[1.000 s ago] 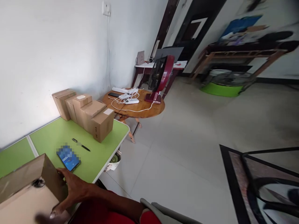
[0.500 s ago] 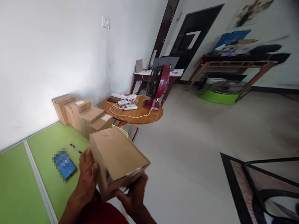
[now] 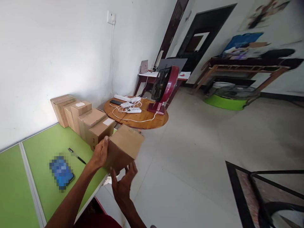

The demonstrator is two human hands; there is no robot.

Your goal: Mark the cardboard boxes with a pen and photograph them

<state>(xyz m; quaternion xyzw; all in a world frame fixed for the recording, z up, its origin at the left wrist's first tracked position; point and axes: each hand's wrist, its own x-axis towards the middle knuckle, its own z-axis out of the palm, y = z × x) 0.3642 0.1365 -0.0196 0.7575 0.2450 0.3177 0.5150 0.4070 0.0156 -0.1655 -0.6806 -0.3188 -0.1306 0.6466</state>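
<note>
Right hand (image 3: 123, 185): nearest the camera, palm up under the box, fingers spread and bracing its lower edge.
Left hand (image 3: 101, 153): fingers closed on the box's left face, thumb on top.
Cardboard box (image 3: 124, 147): held in the air by both hands, tilted, past the far corner of the green table, just beside the last box of the row.
Green table (image 3: 45, 145): to the left, under the left forearm.
Phone (image 3: 61, 170): flat on the table, screen blurred.
Pen (image 3: 76, 155): lies just beyond the phone.
Row of boxes (image 3: 82, 118): lined up along the wall, touching one another.
Round wooden table (image 3: 142, 115): beyond the row, bearing power strips (image 3: 129, 106) and a red fan (image 3: 163, 85).
</note>
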